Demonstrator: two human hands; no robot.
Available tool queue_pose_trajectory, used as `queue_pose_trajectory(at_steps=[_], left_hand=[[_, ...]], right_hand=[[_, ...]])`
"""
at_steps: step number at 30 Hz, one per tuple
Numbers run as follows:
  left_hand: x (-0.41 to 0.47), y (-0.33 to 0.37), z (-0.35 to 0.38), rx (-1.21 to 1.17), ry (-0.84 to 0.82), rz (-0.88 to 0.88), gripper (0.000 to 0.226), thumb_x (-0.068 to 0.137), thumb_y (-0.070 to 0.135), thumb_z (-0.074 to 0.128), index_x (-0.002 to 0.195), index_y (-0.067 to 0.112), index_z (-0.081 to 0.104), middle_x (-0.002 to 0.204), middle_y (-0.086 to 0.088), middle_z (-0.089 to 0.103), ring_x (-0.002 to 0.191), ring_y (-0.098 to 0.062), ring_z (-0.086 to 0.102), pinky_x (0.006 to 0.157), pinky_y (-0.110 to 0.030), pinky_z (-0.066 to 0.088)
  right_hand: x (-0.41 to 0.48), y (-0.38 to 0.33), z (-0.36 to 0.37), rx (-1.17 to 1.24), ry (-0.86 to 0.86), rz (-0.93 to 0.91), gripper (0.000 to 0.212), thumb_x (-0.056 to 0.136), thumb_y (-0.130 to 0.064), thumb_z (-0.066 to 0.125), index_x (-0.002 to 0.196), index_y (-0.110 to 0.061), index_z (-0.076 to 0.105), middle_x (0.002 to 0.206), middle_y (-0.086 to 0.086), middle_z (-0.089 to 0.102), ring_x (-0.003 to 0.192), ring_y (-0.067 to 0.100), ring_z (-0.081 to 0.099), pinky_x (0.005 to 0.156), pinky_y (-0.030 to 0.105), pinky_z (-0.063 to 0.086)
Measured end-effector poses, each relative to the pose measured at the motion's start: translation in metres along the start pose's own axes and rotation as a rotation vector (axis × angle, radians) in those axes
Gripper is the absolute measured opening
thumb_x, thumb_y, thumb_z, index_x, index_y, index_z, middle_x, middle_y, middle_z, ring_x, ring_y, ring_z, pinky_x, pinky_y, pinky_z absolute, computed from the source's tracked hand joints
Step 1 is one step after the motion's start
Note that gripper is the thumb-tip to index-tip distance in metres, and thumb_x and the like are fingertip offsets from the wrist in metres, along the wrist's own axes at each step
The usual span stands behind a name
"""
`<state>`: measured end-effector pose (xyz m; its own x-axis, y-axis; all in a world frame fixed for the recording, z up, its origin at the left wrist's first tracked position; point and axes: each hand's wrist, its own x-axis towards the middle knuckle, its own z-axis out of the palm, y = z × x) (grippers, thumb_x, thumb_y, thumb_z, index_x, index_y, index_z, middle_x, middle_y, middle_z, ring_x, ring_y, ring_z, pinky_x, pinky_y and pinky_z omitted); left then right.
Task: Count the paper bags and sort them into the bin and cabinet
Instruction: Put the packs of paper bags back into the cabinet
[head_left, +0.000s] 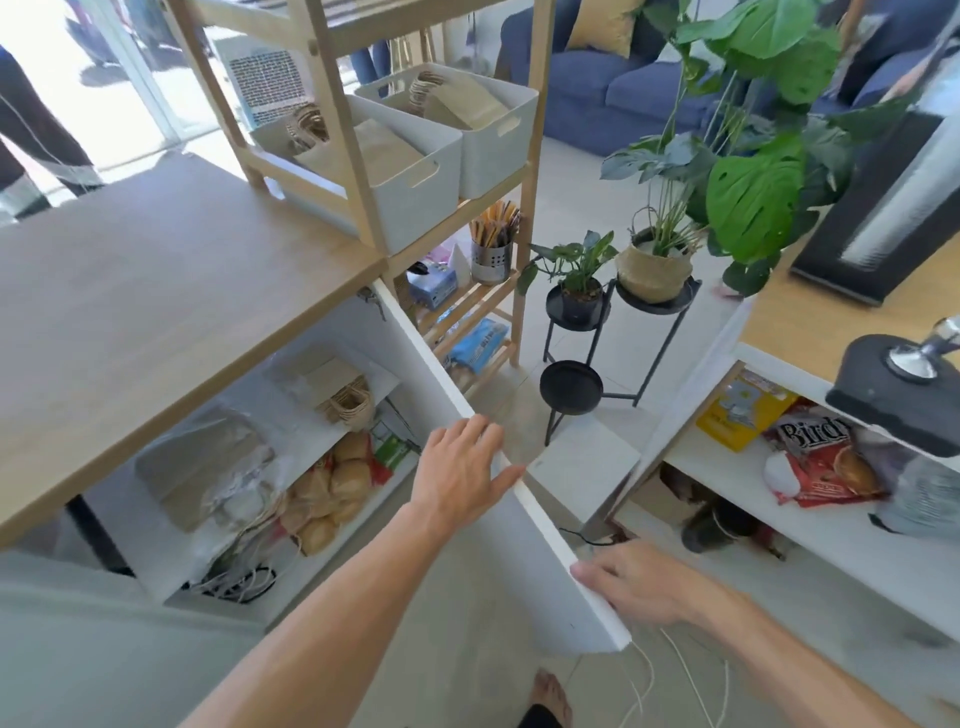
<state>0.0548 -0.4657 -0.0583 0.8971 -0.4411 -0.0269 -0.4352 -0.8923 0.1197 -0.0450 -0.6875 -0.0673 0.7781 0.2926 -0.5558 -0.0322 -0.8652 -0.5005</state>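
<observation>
The white cabinet door stands swung open under the wooden counter. My left hand rests on the door's top edge, fingers wrapped over it. My right hand grips the same edge nearer the outer corner. Inside the cabinet, brown paper bags with twine handles lie on the upper shelf, and more paper bags lie lower left. Two grey bins on the wooden rack hold paper bags with rope handles; the second bin is behind it.
Bread rolls and cables sit in the cabinet's lower part. Black plant stands with potted plants are ahead on the floor. A second open cabinet at right holds food packets. My bare foot is below the door.
</observation>
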Motion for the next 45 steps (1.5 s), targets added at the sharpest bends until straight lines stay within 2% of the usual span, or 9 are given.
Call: queue_pose_trajectory(at_steps=[2,5,11,15,20,23,29,35,45], left_hand=[[-0.013,-0.016,-0.001,0.012,-0.001,0.030,0.050,0.093,0.065,0.035,0.116,0.023,0.050,0.122,0.005,0.052,0.117,-0.017,0.048,0.097,-0.031,0.036],[-0.031,-0.038,-0.004,-0.007,0.004,0.073,0.050,0.093,0.063,0.038,0.117,0.021,0.051,0.124,0.003,0.054,0.121,-0.018,0.048,0.099,-0.032,0.036],[-0.070,-0.081,-0.005,-0.074,-0.005,0.091,0.048,0.094,0.057,0.041,0.123,0.021,0.053,0.138,0.003,0.052,0.131,-0.019,0.046,0.106,-0.034,0.034],[-0.094,-0.114,-0.004,-0.088,0.020,0.080,0.043,0.096,0.049,0.045,0.127,0.022,0.054,0.145,0.005,0.050,0.133,-0.020,0.046,0.107,-0.036,0.034],[-0.121,-0.153,-0.008,-0.088,0.058,0.059,0.041,0.097,0.045,0.045,0.130,0.023,0.054,0.145,0.007,0.051,0.131,-0.021,0.047,0.107,-0.039,0.035],[-0.144,-0.186,-0.011,-0.137,0.116,-0.102,0.044,0.098,0.046,0.041,0.133,0.022,0.054,0.144,0.003,0.053,0.134,-0.022,0.045,0.110,-0.039,0.033],[-0.195,-0.258,-0.025,-0.115,0.141,-0.405,0.061,0.095,0.056,0.018,0.143,0.028,0.043,0.153,0.007,0.040,0.144,-0.016,0.031,0.117,-0.039,0.019],[-0.237,-0.315,-0.030,-0.121,0.228,-0.713,0.077,0.085,0.062,0.007,0.148,0.029,0.036,0.158,0.007,0.030,0.147,-0.014,0.022,0.119,-0.039,0.008],[-0.290,-0.365,-0.022,-0.078,0.300,-1.127,0.080,0.085,0.063,0.007,0.153,0.025,0.024,0.162,0.000,0.020,0.150,-0.022,0.013,0.116,-0.057,-0.005]], right_hand=[[0.002,-0.015,0.015,0.015,-0.033,-0.018,0.070,0.078,-0.081,0.025,0.058,-0.014,0.035,0.058,-0.001,0.039,0.056,0.015,0.038,0.058,0.034,0.028],[0.005,-0.045,0.032,0.044,-0.103,-0.030,0.065,0.085,-0.072,0.029,0.054,-0.018,0.049,0.055,-0.005,0.051,0.052,0.010,0.046,0.062,0.033,0.041],[0.020,-0.112,0.058,0.084,-0.267,-0.069,0.055,0.095,-0.060,0.035,0.057,-0.026,0.058,0.063,-0.016,0.061,0.064,-0.005,0.055,0.069,0.013,0.039],[0.045,-0.153,0.081,0.084,-0.408,-0.088,0.058,0.090,-0.066,0.032,0.059,-0.028,0.063,0.074,-0.018,0.068,0.085,0.001,0.062,0.096,0.023,0.041],[0.076,-0.199,0.110,0.128,-0.472,-0.132,0.051,0.090,-0.064,0.034,0.060,-0.039,0.067,0.084,-0.018,0.071,0.095,-0.002,0.062,0.103,0.024,0.037],[0.096,-0.225,0.127,0.143,-0.500,-0.176,0.053,0.086,-0.069,0.033,0.065,-0.036,0.069,0.082,-0.018,0.072,0.091,-0.003,0.063,0.098,0.024,0.041],[0.125,-0.276,0.137,0.236,-0.582,-0.215,0.052,0.103,-0.043,0.031,0.068,-0.026,0.067,0.077,-0.013,0.071,0.073,-0.007,0.063,0.072,0.011,0.045],[0.150,-0.315,0.150,0.258,-0.593,-0.213,0.053,0.103,-0.043,0.030,0.075,-0.021,0.069,0.091,-0.001,0.072,0.078,0.002,0.064,0.078,0.020,0.048],[0.192,-0.394,0.165,0.402,-0.536,-0.163,0.055,0.101,-0.047,0.031,0.074,-0.020,0.070,0.078,-0.011,0.070,0.081,0.010,0.063,0.081,0.025,0.046]])
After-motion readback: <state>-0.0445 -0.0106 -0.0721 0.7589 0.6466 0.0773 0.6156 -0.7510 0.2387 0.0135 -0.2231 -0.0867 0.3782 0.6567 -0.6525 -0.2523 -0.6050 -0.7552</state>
